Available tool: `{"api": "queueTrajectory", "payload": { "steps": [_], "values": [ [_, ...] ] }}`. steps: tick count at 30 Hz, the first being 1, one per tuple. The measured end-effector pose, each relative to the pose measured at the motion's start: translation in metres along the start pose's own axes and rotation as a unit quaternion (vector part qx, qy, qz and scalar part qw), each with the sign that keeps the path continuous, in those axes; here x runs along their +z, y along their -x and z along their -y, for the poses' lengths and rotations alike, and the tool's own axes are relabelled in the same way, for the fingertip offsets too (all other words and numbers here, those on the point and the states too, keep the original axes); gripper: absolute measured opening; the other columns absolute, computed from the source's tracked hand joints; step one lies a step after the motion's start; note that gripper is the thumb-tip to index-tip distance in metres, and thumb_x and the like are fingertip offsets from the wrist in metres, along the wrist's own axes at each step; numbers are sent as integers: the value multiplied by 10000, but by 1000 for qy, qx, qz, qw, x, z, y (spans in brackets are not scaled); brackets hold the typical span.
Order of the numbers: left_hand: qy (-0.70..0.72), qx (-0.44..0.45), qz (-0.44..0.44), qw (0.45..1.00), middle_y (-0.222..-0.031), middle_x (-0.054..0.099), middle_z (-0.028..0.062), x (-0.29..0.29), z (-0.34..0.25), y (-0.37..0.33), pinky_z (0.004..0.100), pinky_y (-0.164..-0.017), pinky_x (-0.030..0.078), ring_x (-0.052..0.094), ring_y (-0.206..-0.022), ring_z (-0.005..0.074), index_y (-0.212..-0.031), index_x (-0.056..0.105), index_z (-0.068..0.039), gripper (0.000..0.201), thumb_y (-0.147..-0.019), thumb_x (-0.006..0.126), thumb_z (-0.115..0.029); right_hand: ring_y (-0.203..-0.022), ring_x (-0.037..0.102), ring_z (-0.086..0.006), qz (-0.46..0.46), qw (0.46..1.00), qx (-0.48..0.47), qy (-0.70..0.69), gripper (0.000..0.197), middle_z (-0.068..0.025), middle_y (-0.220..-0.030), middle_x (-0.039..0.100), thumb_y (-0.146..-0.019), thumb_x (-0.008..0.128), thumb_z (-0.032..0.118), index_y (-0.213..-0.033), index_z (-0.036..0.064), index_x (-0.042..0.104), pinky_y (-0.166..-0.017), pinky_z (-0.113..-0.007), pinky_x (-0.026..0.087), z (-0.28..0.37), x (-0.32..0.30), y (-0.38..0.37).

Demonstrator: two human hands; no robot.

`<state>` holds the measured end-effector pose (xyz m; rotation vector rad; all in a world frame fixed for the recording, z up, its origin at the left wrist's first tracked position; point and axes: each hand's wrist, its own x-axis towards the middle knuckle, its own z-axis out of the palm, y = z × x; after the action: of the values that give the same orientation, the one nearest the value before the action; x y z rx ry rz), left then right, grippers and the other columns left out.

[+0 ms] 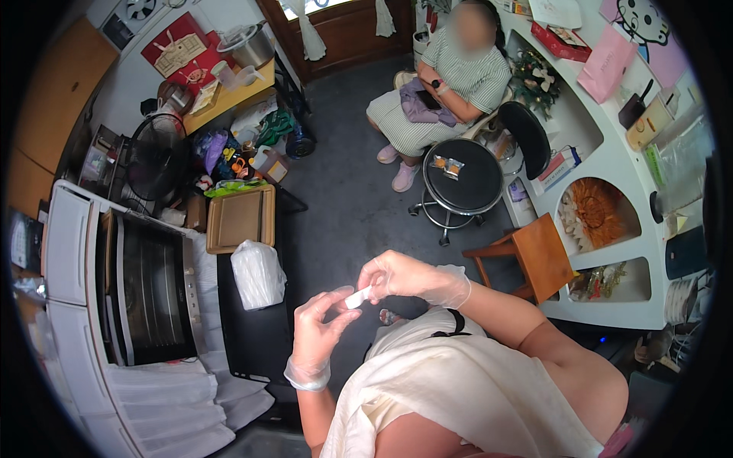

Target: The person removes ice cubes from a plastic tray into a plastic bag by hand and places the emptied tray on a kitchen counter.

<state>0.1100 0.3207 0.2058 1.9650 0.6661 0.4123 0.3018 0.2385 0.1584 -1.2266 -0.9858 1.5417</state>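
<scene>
Both of my hands wear thin clear plastic gloves and meet in front of my body. A small white piece (pixel 355 300), short and roughly tube-shaped, sits between them; its exact kind is too small to tell. The thumb and fingers of my left hand (pixel 322 327) hold it from the left. On its right end, the fingertips of my right hand (pixel 398 276) are pinched together. Left of my hands, a white plastic bag (pixel 258 276) with hidden contents lies on a black surface (pixel 246 336).
A brown baking tray (pixel 243 219) lies beyond the bag, and an oven (pixel 156 290) stands at the left. A wooden stool (pixel 527 259) and a black swivel stool (pixel 462 187) with small packets (pixel 449 166) are at the right. A person (pixel 450 76) sits behind it.
</scene>
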Motion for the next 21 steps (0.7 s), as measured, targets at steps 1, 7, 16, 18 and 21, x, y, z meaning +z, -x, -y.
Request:
{"api": "queueTrajectory", "payload": {
  "steps": [1,7,16,18,21],
  "values": [
    [3,-5,-4,1000,-784,645,63,2,3,-1,252,-697,487,595,-720,120,-964,662,41,284,-689,735,42,-741,638,-112,0,1000,1,6,158,-69,-775,668,-750,628,-29,-908,-23,638,-730,-252,487,-1,-1,0],
    [58,-38,-26,997,-808,644,58,6,0,0,244,-724,468,573,-753,112,-890,643,47,165,-734,697,49,-689,607,-97,-14,999,-9,-29,203,-67,-721,657,-719,640,-25,-916,-6,682,-649,-252,482,-2,-3,-1],
    [133,-58,-109,983,-796,636,40,32,8,-1,218,-662,456,555,-729,74,-955,634,39,186,-772,666,44,-698,636,-181,-80,988,-63,119,183,-100,-726,666,-710,663,4,-889,3,700,-659,-313,499,8,-3,2],
    [122,-87,-94,984,-779,630,25,33,12,-3,208,-632,443,539,-703,62,-947,638,43,170,-780,668,33,-703,644,-199,-95,982,-69,149,183,-114,-730,667,-709,665,7,-887,11,702,-660,-324,499,6,-6,2],
    [126,-114,-83,982,-751,618,8,35,14,-3,195,-592,420,518,-670,47,-942,644,44,151,-795,667,14,-707,651,-224,-115,972,-80,190,172,-129,-740,670,-712,661,8,-879,18,705,-662,-334,499,3,-7,4]
  ]
}}
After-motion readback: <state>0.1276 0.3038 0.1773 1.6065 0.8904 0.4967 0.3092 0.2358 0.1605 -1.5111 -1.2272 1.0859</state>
